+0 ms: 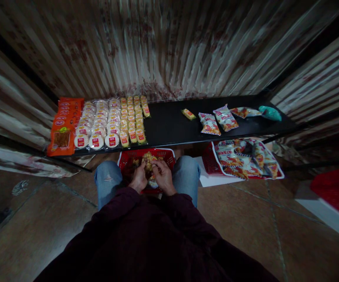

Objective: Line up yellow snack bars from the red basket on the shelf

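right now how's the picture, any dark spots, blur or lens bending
Head view: dim overall, with the dark top nearly featureless; head view: wide-angle distortion, the curtain's folds fanning outward; head view: a paler patch on the floor at lower left; head view: the golden-wrapped item in both hands looks too soft to read.

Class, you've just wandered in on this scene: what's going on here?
A person holds a golden packet in both the left hand and right hand, over a red basket between their knees. On the black shelf, an orange package, white round packs and small yellow packs sit at left; a lone yellow pack and several snack bags lie farther right. More bags fill a second red basket lower down.
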`<state>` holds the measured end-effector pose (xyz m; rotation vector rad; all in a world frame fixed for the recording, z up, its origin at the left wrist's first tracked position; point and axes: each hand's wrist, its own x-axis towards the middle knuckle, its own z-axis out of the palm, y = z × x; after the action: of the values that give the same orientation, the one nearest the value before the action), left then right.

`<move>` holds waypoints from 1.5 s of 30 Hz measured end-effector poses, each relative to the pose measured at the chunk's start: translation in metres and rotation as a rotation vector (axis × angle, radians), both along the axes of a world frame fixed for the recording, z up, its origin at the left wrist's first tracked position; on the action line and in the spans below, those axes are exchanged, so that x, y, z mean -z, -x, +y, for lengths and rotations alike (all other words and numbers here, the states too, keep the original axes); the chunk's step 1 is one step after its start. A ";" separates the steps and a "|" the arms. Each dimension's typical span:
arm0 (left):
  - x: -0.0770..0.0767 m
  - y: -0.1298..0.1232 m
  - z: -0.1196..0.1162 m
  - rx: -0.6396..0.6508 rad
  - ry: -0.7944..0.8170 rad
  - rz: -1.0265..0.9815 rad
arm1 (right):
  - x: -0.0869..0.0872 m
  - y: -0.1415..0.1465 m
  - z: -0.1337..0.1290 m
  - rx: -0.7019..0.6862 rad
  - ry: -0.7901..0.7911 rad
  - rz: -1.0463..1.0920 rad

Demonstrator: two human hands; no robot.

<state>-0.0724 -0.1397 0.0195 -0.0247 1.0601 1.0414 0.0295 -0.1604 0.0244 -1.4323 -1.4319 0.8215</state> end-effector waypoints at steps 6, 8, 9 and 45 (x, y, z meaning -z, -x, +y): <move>-0.001 -0.003 -0.002 -0.024 0.011 0.031 | -0.004 -0.005 -0.001 -0.014 -0.016 -0.226; -0.001 -0.005 -0.003 -0.014 -0.025 0.040 | -0.002 -0.007 -0.001 -0.007 0.008 -0.260; -0.002 -0.006 -0.004 -0.021 -0.049 0.050 | 0.000 -0.009 0.000 -0.002 0.019 -0.264; -0.001 -0.018 0.017 0.179 -0.577 0.754 | 0.009 -0.025 0.055 0.043 0.146 0.096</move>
<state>-0.0547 -0.1230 0.0206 0.9765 1.3509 1.1845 0.0545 -0.1058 0.0157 -1.5068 -1.2868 0.9704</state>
